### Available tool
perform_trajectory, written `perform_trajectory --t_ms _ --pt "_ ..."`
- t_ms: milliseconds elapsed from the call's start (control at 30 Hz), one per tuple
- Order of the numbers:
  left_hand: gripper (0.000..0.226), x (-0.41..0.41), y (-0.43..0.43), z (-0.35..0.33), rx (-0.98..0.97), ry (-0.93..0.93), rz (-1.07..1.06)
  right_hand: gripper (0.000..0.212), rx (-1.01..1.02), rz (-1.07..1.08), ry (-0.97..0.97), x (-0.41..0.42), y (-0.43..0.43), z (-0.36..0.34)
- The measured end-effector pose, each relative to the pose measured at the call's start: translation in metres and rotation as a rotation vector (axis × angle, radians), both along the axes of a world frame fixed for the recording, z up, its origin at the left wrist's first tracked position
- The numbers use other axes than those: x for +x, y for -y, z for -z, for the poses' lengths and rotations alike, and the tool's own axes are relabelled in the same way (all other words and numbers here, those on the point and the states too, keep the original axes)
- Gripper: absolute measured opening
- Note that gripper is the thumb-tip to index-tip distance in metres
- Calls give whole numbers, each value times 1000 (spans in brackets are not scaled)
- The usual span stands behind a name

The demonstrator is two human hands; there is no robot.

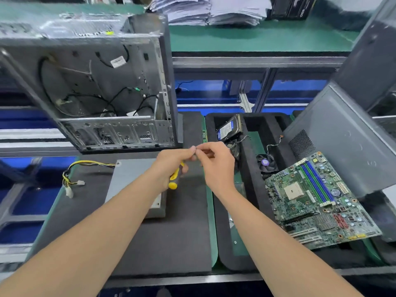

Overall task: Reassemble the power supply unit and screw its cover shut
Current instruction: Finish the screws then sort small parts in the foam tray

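Lying flat on foam mat (171, 243), near left: power supply unit (130, 174), cover looks on, cables (85, 166) trailing left. Above it your left hand (171, 161) and right hand (216, 161) meet at fingertips, pinching something too small to see, probably screw. Left also grips yellow-black screwdriver (174, 179). Step: fastening cover. Next: seat screw in hole, align bit square. Hard drive (228, 127) label, far right: unreadable.

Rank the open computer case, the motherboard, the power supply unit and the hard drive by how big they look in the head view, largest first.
1. computer case
2. motherboard
3. power supply unit, partly hidden, so unsure against the motherboard
4. hard drive
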State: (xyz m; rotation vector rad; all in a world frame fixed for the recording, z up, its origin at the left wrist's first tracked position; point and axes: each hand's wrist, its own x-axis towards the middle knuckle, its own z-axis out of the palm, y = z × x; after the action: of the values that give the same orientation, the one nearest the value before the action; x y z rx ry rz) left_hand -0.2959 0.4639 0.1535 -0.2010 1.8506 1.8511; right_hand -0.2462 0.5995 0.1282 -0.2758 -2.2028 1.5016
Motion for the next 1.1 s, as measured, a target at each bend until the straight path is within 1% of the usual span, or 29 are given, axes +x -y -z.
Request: perform_trajectory --t_ms 67,100,167,200,267,333,433,567,633,700,767,833,900,933,1000,1100 --pt "13 -4 17 -11 110 156 37 10 45 -28 -56 -2 13 -8" --pt "11 -5 25 -15 157 204 43 10 50 -36 -74 -2 20 -12" --pt "10 -7 41 -22 207 239 4 16 32 -72 -100 -3 35 -18" --pt "11 -8 47 -25 214 243 -30 23 50 -133 -117 -2 42 -22" --pt "18 -10 58 -30 211 256 -89 38 178 -352 -163 0 55 -28" --pt "27 -12 69 -35 223 310 -133 45 289 -534 -164 0 66 -31" --pt "27 -12 83 -41 250 387 -141 38 290 -565 -157 -3 76 -36" --pt "42 -9 89 -41 240 460 -159 29 448 -625 -165 -7 84 -39" --pt "37 -9 89 -38 251 472 -166 26 487 -641 -171 -9 85 -40" --pt "28 -11 87 -35 266 450 -182 23 490 -625 -161 -9 85 -40" --pt "21 -12 86 -31 318 478 -244 18 397 -555 -104 -7 86 -39" --pt "16 -12 87 -26 372 468 -275 10 146 -440 -76 -6 88 -41" --pt "9 -11 92 -19 396 435 -281 3 -74 -300 -139 -8 86 -44" --pt "9 -11 94 -14 414 422 -281 6 -143 -248 -169 -9 84 -47" --pt "11 -8 99 -6 489 404 -281 10 -221 -205 -198 -12 80 -51" --pt "13 -2 99 -2 590 367 -265 12 -238 -196 -201 -12 78 -52"
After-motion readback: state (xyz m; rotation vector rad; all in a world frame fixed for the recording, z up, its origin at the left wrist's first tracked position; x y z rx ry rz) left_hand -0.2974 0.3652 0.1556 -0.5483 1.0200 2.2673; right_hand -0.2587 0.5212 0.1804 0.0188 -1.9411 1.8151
